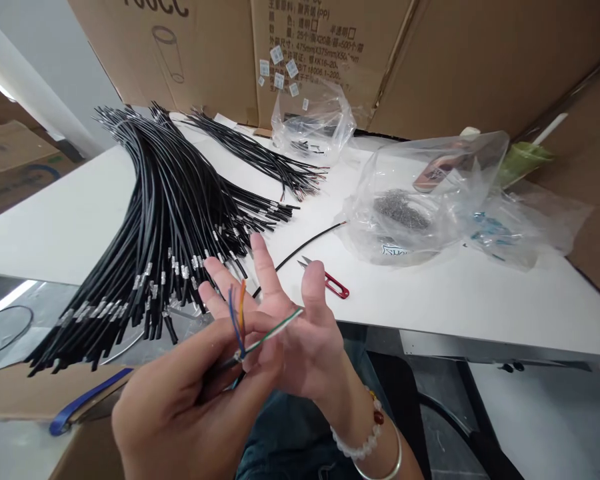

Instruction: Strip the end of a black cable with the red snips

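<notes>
My left hand (pixel 195 393) pinches the end of a black cable (pixel 225 367) between thumb and fingers. Thin inner wires fan out of its stripped end: a blue wire (pixel 234 313), an orange wire (pixel 241 307), a green wire (pixel 267 340) and a white one beside it. Just behind, my right hand (pixel 300 340) is open, palm towards me and fingers spread. The green and white wires cross in front of its palm; whether they touch it I cannot tell. Red-handled thread snips (pixel 335 285) lie on the white table (pixel 395 300) beyond my right thumb.
A large bundle of black cables (pixel 165 193) overhangs the table's left front edge. Behind it lies a smaller cable bunch (pixel 265 157). One single cable (pixel 305 248) lies mid-table. Clear plastic bags (pixel 370 213) with small parts sit right. Cardboard boxes (pixel 220 60) stand along the back.
</notes>
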`<state>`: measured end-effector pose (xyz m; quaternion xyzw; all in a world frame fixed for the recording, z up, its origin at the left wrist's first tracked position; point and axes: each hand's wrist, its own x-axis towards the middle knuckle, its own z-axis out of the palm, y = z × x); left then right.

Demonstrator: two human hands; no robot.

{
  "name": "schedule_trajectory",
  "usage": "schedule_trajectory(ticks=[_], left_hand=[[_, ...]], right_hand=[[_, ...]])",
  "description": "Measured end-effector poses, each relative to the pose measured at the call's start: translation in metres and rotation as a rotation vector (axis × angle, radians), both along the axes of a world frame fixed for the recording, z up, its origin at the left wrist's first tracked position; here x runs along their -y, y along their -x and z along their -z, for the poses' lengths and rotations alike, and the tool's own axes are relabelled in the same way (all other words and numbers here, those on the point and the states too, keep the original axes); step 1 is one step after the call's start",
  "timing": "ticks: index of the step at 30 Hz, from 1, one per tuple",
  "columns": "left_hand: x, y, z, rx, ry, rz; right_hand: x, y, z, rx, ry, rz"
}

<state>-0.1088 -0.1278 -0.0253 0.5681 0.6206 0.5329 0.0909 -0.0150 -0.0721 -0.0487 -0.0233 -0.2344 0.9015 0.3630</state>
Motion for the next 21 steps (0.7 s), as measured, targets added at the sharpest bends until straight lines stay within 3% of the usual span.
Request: schedule_trajectory(ticks=[10,18,21], left_hand=[[-0.004,-0.003,-0.001,0.024,-0.003,0.189],[0.001,-0.007,-0.004,-0.028,0.052,0.146],[0.004,-0.013,-0.009,0.052,0.113,0.06]], right_hand=[[0.001,0.007,0.0,0.004,0.024,0.0],[0.0,0.006,0.011,-0.104,0.02,-0.072],[0.002,0.006,0.011,-0.151,-0.036,-0.073]])
